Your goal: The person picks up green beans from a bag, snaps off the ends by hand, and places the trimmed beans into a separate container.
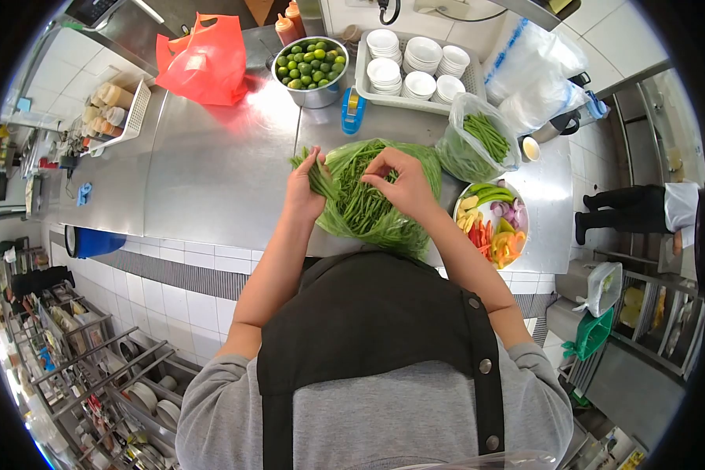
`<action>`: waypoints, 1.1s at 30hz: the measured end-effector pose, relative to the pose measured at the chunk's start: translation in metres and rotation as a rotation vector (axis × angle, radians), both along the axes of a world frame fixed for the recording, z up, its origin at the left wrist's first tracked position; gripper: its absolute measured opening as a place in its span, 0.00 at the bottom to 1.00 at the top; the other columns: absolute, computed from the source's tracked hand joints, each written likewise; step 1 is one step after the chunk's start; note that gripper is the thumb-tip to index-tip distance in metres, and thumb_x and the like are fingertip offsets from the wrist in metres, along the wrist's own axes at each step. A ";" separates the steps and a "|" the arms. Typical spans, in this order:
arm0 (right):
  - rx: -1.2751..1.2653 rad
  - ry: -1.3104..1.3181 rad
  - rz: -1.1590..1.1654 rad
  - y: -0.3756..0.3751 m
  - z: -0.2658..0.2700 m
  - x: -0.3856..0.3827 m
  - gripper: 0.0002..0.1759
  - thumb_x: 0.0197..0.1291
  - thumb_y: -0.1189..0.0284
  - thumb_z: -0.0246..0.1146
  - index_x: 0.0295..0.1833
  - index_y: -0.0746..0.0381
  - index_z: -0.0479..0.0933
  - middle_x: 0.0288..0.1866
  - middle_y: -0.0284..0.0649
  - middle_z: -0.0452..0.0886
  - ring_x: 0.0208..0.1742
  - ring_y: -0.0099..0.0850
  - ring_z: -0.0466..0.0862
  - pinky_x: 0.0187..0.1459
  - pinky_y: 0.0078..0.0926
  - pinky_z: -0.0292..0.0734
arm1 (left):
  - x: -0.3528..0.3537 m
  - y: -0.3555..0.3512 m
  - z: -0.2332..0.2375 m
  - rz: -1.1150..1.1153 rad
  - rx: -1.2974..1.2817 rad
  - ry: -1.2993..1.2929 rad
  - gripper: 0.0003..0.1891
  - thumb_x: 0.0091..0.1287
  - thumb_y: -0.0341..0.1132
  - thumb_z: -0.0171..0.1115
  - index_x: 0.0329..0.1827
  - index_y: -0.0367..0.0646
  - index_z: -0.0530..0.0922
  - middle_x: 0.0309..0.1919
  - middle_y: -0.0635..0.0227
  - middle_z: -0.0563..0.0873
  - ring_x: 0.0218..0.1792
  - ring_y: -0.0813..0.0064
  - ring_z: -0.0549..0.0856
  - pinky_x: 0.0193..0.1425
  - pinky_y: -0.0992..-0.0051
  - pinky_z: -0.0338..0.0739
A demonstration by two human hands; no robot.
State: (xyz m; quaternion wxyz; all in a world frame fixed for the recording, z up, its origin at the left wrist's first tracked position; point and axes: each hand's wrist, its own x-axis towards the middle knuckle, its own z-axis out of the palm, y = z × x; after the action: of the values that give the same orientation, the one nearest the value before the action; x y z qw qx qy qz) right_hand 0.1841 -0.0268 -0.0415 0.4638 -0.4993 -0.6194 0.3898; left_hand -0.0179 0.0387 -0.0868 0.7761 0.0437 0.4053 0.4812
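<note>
A small bunch of green beans [320, 179] is gripped in my left hand [305, 190], with the bean ends sticking out past the thumb. My right hand [400, 182] hovers over the open green plastic bag [417, 229], its thumb and fingertips pinched together. Anything between those fingertips is too small to make out. Many loose green beans [362, 205] fill this bag, which lies at the table's front edge. To the right of it, a clear plastic bag [456, 149] holds more green beans, lined up in a bundle.
A plate [489, 211] of cut vegetables is near my right forearm. Behind are a blue tape dispenser [353, 111], a pot [315, 95] of limes, a tray [366, 86] of small white bowls and a red plastic bag [204, 64]. Another person [634, 207] stands at the right.
</note>
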 end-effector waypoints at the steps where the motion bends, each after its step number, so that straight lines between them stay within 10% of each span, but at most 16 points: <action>1: -0.009 -0.062 -0.038 0.002 -0.006 0.003 0.06 0.57 0.81 0.69 0.37 0.66 0.78 0.36 0.38 0.79 0.38 0.32 0.81 0.41 0.31 0.76 | -0.001 -0.001 -0.002 -0.014 -0.001 -0.045 0.08 0.76 0.37 0.65 0.51 0.47 0.77 0.32 0.74 0.82 0.24 0.87 0.73 0.27 0.87 0.74; 11: 0.159 -0.933 0.423 -0.010 -0.078 -0.046 0.06 0.58 0.70 0.64 0.39 0.55 0.84 0.45 0.35 0.80 0.57 0.33 0.77 0.57 0.38 0.70 | -0.010 -0.016 -0.002 -0.267 0.037 -0.090 0.10 0.75 0.36 0.65 0.53 0.43 0.76 0.23 0.81 0.69 0.22 0.89 0.71 0.23 0.88 0.67; 24: -0.201 0.473 -0.011 0.018 -0.029 -0.005 0.07 0.64 0.78 0.71 0.40 0.65 0.78 0.36 0.31 0.83 0.35 0.16 0.80 0.38 0.17 0.77 | -0.001 -0.024 0.027 -0.472 0.280 0.353 0.12 0.66 0.28 0.73 0.50 0.36 0.85 0.35 0.72 0.88 0.21 0.89 0.71 0.24 0.85 0.65; 33: -0.124 0.114 -0.117 0.013 -0.011 0.003 0.08 0.66 0.74 0.68 0.41 0.67 0.77 0.30 0.37 0.81 0.32 0.27 0.82 0.37 0.28 0.76 | 0.014 -0.029 0.046 -0.578 0.392 0.496 0.14 0.60 0.27 0.78 0.47 0.37 0.84 0.33 0.72 0.88 0.21 0.88 0.75 0.22 0.84 0.67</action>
State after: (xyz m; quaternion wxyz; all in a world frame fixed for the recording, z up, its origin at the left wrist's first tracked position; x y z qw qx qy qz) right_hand 0.1870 -0.0135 -0.0525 0.4885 -0.5394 -0.5363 0.4275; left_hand -0.0039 0.0098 -0.0411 0.7349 0.4167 0.4516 0.2870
